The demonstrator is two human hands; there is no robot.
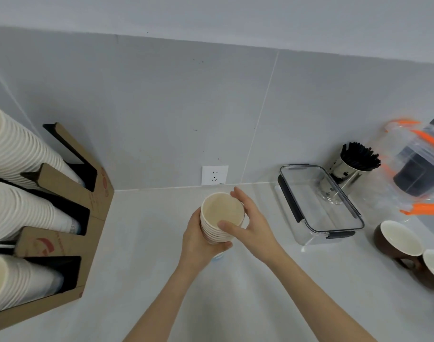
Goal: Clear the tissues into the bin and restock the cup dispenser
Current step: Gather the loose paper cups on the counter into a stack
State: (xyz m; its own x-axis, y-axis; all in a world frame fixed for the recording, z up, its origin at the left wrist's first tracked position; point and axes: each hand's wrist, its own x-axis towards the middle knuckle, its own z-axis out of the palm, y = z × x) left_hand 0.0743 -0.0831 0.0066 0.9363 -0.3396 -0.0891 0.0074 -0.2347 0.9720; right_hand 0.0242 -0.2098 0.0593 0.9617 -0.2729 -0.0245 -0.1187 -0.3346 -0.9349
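A short stack of white paper cups (221,213) stands upright over the middle of the counter, open end up. My left hand (198,239) wraps around the stack's lower side. My right hand (250,223) cups the rim from the right, thumb across the front and fingers behind. At the left stands a brown cardboard cup dispenser (92,201) with three slanted slots, each filled with a long row of white cups (21,156). No tissues and no bin are in view.
A clear lidded container (319,206) lies right of my hands, with a metal holder of black stirrers (349,169) behind it. Two brown mugs (398,240) sit at the right edge. Clear boxes with orange clips (418,169) stand far right. A wall socket (214,175) is behind.
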